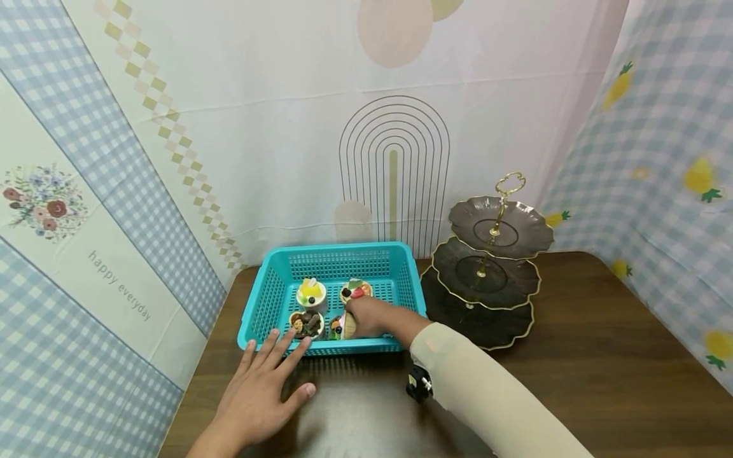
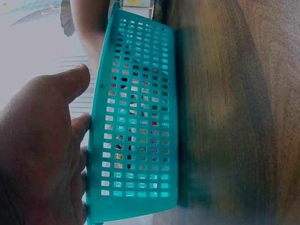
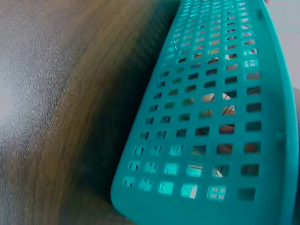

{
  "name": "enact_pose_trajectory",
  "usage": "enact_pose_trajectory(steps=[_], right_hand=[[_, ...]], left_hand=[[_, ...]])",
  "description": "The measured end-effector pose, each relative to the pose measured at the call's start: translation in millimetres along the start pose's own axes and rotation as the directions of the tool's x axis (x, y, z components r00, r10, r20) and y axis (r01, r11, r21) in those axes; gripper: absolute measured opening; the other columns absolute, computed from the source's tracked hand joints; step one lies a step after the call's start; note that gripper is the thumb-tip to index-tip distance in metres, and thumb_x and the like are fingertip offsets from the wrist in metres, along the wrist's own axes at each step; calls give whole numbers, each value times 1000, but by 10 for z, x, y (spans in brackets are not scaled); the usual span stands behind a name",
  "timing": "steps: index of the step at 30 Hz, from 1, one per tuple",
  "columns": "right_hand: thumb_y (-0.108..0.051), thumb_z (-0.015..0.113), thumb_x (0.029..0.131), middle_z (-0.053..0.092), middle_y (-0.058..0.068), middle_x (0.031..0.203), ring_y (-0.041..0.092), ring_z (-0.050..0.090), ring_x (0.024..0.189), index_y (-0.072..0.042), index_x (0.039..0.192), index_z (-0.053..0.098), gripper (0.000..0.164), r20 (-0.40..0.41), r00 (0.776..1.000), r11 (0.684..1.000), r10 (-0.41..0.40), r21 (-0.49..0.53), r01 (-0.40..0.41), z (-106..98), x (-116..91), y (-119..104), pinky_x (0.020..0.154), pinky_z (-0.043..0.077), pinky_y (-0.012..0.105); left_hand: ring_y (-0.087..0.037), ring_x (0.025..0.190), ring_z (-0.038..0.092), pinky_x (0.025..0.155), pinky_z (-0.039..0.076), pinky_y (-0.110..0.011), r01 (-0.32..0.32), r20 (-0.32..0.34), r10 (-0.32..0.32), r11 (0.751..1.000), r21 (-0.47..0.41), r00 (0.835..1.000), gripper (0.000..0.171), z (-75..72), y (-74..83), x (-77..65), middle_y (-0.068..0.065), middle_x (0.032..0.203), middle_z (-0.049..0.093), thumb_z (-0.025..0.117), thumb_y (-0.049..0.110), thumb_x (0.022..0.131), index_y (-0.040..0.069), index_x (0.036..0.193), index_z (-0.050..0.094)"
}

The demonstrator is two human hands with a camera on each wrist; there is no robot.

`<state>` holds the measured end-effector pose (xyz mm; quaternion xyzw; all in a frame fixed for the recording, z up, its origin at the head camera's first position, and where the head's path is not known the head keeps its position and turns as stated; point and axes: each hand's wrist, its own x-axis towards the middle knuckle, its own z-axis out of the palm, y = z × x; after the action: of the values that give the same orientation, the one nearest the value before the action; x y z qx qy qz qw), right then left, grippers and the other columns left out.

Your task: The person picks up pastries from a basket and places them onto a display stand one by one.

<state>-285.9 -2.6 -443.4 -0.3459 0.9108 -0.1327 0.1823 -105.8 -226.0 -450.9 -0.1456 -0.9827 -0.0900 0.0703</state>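
Observation:
A turquoise plastic basket (image 1: 357, 346) holds several small dessert models. My right hand (image 1: 369, 316) reaches over the front rim into it and grips a fruit-topped waffle tart (image 1: 349, 325), tipped with its topping to the left; the fingertips are partly hidden. Just behind is a round fruit tart (image 1: 356, 290). To the left are a white cup dessert with yellow fruit (image 1: 311, 292) and a chocolate-topped one (image 1: 307, 324). My left hand (image 1: 260, 388) is spread flat, fingertips right at the front rim; in the left wrist view that hand (image 2: 47, 126) lies along the rim.
A three-tier dark serving stand (image 1: 487, 273) with gold edges and a gold handle stands right of the basket, close to its side. Brown wooden table (image 1: 578, 356) lies beneath. A patterned cloth (image 1: 275, 159) hangs behind the table.

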Motion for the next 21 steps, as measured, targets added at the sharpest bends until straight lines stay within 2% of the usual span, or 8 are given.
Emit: enact_pose_trajectory(steps=[4,8,13,18,21], right_hand=[[-30,83,88,59,-3,86,12,55,73,-6,117,64,42,-38,999,997,-13,75,16,-47,-85,76,61,48,29],[-28,83,86,60,0,95,13,56,76,-3,127,58,55,-110,994,980,-15,194,36,-90,-165,143,62,50,28],[-29,83,83,61,3,106,15,58,83,-1,139,53,69,-186,982,936,-21,342,85,-135,-221,179,66,53,29],[-29,81,83,61,3,109,16,61,85,-4,140,52,69,-208,977,892,-54,429,141,-147,-271,187,67,56,30],[-25,81,82,60,5,114,17,61,90,-3,140,49,69,-215,975,847,-51,508,157,-144,-306,184,72,57,31]], left_hand=[[-29,155,15,123,9,-61,-1,-2,1,1000,3,1000,74,3,2,0,0,168,26,42,72,99,32,161,37],[-29,155,15,123,9,-61,1,1,-1,1000,8,1000,75,1,3,2,0,168,26,42,73,99,31,161,37],[-29,155,16,122,10,-62,2,0,-2,1000,7,1000,75,-5,6,9,-1,168,27,41,73,99,30,160,39],[-29,155,16,122,10,-62,3,2,-3,1000,5,1000,75,-6,10,6,0,168,27,41,73,99,30,160,39],[-29,155,16,123,9,-61,3,0,-3,1000,2,1000,75,-4,14,4,-1,168,27,41,73,99,30,160,39]])
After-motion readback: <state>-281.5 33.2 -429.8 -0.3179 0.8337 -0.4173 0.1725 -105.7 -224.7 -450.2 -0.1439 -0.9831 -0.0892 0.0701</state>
